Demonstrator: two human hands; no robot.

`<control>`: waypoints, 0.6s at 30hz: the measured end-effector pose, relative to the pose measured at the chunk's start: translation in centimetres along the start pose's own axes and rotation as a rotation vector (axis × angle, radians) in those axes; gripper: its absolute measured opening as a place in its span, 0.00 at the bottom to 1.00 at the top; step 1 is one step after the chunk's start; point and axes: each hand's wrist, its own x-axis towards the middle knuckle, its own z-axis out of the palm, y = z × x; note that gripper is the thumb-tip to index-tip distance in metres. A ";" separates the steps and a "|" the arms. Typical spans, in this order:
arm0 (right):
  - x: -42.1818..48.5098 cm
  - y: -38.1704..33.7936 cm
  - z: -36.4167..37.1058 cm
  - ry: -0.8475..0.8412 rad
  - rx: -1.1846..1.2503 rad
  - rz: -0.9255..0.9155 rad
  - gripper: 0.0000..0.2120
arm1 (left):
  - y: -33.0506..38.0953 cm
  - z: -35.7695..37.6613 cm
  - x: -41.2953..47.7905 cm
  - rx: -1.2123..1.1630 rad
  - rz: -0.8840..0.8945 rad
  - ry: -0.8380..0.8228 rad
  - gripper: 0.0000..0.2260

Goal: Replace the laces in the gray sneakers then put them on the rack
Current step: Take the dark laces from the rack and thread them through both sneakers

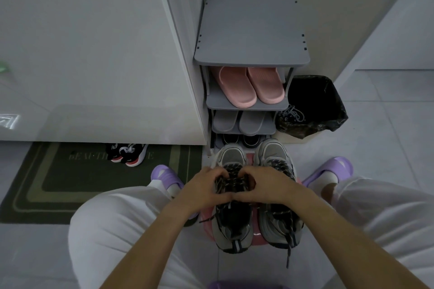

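Two gray sneakers stand side by side on a pink stool (258, 233) between my knees, toes pointing at the rack. My left hand (204, 189) and my right hand (265, 185) meet over the left sneaker (231, 156), fingers curled into its dark speckled laces (232, 179) at the tongue. The right sneaker (273, 151) carries the same dark laces, with loose ends hanging off its heel (290, 245). The gray shoe rack (251, 54) stands just beyond the stool, its top shelf bare.
Pink slippers (251, 87) fill the second shelf, gray slippers (239, 122) the third, dark shoes (242, 139) the bottom. A black-lined bin (312, 103) with light laces (292, 112) on its rim stands to the rack's right. Black-red sneakers (128, 153) sit on a green mat (58, 185).
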 end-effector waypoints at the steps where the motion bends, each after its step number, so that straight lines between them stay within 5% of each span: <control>1: 0.0 0.3 0.0 0.019 -0.021 -0.005 0.27 | -0.1 -0.1 -0.2 0.028 0.001 0.019 0.22; 5: 0.1 1.0 0.2 0.045 -0.069 0.007 0.27 | -0.1 -0.5 -0.4 0.146 -0.021 0.042 0.23; 11: -0.7 0.5 0.9 0.114 -0.051 -0.035 0.29 | -0.3 -0.2 -0.8 -0.023 0.043 0.023 0.25; 18: -1.1 0.1 1.0 0.082 -0.133 -0.046 0.22 | 0.2 -0.1 -0.9 0.086 0.112 0.029 0.16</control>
